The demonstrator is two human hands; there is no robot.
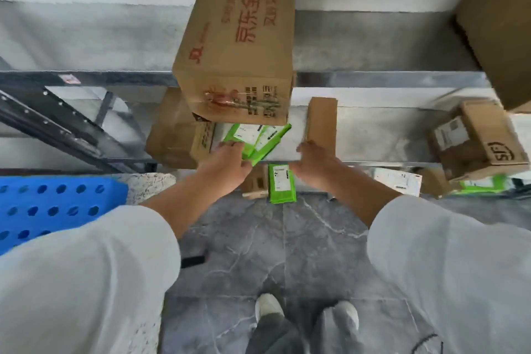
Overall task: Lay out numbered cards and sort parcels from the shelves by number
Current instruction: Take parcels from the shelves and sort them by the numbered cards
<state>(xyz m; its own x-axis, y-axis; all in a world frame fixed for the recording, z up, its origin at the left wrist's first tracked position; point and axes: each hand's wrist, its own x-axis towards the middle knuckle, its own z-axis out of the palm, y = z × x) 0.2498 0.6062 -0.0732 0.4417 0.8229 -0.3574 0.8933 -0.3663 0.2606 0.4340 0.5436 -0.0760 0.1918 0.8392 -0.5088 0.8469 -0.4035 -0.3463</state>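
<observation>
Head view: my hands at the middle shelf (373,139).
My left hand (227,162) grips green parcels (260,138); my right hand (314,165) meets a slim carton (321,118), grip unclear.

The big cardboard box (238,37) runs past the picture's top edge and covers the far ends of the green parcels (258,138), whose labels are too blurred to read. Whether the right hand (313,164) grips the narrow box (321,121) cannot be told. The blue crate (57,210) is cut by the left edge.

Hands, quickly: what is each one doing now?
Left hand: holds flat green labelled parcels.
Right hand: at narrow brown cardboard box; grip cannot be told.
</observation>
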